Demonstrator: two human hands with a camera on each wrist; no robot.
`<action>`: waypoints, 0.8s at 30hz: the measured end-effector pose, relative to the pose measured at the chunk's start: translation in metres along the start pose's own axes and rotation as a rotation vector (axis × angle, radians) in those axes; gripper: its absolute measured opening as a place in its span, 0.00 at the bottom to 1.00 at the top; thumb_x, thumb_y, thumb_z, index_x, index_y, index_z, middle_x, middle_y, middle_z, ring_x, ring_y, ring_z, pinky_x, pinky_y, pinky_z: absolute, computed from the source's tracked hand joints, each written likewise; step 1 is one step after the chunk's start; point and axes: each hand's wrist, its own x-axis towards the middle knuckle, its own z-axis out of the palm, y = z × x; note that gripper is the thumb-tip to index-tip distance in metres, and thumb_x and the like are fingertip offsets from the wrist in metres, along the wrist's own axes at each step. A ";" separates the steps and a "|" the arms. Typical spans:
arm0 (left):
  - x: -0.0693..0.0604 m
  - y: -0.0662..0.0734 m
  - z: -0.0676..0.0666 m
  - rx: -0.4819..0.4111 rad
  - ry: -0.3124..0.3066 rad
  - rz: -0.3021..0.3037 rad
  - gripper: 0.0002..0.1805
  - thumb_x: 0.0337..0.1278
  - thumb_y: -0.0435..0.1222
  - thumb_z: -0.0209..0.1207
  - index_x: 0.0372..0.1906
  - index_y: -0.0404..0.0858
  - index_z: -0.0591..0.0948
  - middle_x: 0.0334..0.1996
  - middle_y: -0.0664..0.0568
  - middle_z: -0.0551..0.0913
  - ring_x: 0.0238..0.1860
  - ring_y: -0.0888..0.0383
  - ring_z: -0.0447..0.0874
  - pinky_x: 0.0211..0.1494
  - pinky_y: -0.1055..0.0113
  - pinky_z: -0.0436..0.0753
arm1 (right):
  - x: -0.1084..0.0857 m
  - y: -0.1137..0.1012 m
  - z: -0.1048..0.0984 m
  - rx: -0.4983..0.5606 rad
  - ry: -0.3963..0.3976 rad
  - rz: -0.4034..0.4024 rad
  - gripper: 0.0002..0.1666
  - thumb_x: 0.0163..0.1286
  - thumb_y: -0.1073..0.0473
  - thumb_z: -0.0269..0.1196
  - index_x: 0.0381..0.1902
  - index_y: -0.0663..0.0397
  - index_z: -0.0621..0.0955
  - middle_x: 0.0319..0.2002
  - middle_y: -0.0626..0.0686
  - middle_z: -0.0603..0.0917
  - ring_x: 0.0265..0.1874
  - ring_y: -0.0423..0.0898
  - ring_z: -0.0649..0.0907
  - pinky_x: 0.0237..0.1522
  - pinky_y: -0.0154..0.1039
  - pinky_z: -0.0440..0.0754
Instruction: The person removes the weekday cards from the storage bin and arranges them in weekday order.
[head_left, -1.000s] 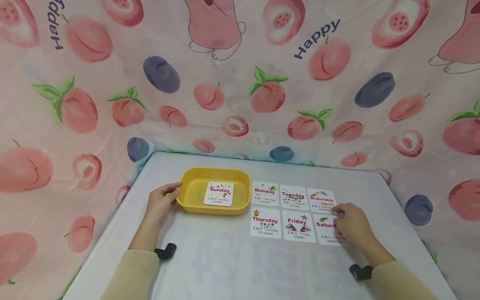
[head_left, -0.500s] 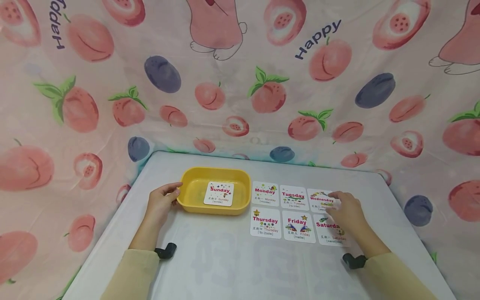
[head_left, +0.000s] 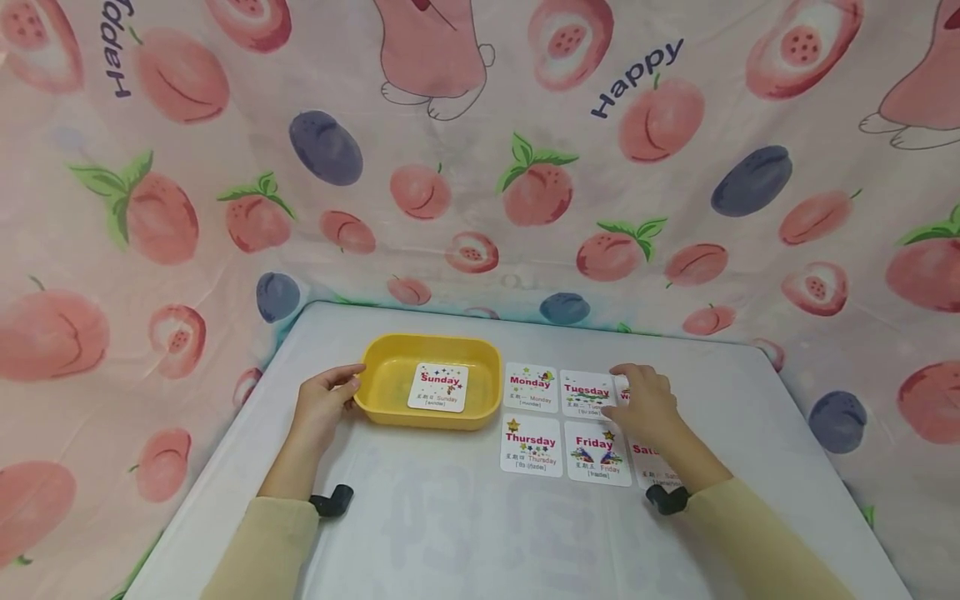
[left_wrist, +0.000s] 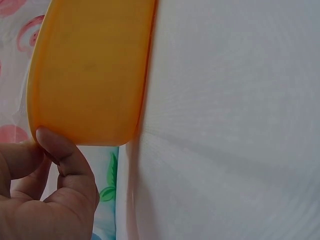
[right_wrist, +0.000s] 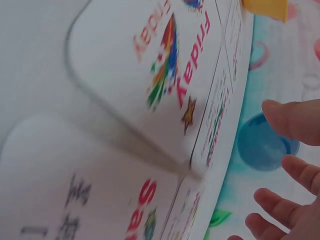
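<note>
At the left, my left hand (head_left: 321,410) pinches the end rim of the yellow plastic tray (head_left: 386,390) between thumb and fingers. The left wrist view shows this grip on the tray's edge (left_wrist: 90,90). Inside the tray lies a Sunday card (head_left: 438,388). My right hand (head_left: 647,408), fingers spread and holding nothing, hovers at the right end of two rows of cards. Its fingertips reach the Tuesday card (head_left: 581,392); contact cannot be made out. It covers most of the Wednesday card (head_left: 622,385) and part of the Saturday card (head_left: 652,468).
Monday (head_left: 530,388), Thursday (head_left: 531,446) and Friday (head_left: 597,454) cards lie flat beside the tray. All rest on a white-covered table (head_left: 450,517). A fruit-print cloth (head_left: 480,167) hangs behind and along the sides.
My right hand has moved left and slightly up, from the Wednesday and Saturday cards to the Tuesday card's right side. Left hand, tray and cards have stayed in place.
</note>
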 end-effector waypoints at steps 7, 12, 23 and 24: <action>-0.001 0.000 0.001 0.004 -0.001 0.006 0.20 0.80 0.33 0.59 0.69 0.38 0.83 0.55 0.48 0.78 0.40 0.59 0.78 0.43 0.73 0.84 | 0.006 -0.026 0.014 -0.058 -0.009 -0.106 0.49 0.65 0.50 0.77 0.78 0.52 0.67 0.78 0.68 0.64 0.75 0.71 0.63 0.70 0.76 0.64; -0.001 -0.001 0.000 0.009 0.012 0.012 0.19 0.79 0.33 0.60 0.69 0.38 0.83 0.55 0.48 0.78 0.40 0.59 0.78 0.42 0.74 0.84 | 0.010 -0.052 0.024 -0.084 -0.003 -0.205 0.50 0.66 0.49 0.78 0.79 0.51 0.67 0.78 0.65 0.66 0.75 0.69 0.64 0.69 0.74 0.66; 0.002 -0.003 0.001 0.022 0.010 0.018 0.20 0.80 0.33 0.59 0.70 0.39 0.83 0.58 0.47 0.78 0.42 0.59 0.78 0.42 0.74 0.84 | 0.013 -0.108 0.049 -0.061 -0.008 -0.281 0.46 0.70 0.45 0.75 0.79 0.46 0.66 0.77 0.59 0.68 0.74 0.65 0.67 0.71 0.68 0.70; 0.002 -0.003 0.001 0.020 0.009 0.022 0.20 0.80 0.33 0.59 0.70 0.39 0.83 0.58 0.47 0.78 0.41 0.59 0.78 0.42 0.75 0.84 | 0.013 -0.113 0.051 -0.052 -0.004 -0.287 0.45 0.70 0.45 0.75 0.78 0.45 0.67 0.78 0.59 0.68 0.75 0.65 0.67 0.72 0.67 0.70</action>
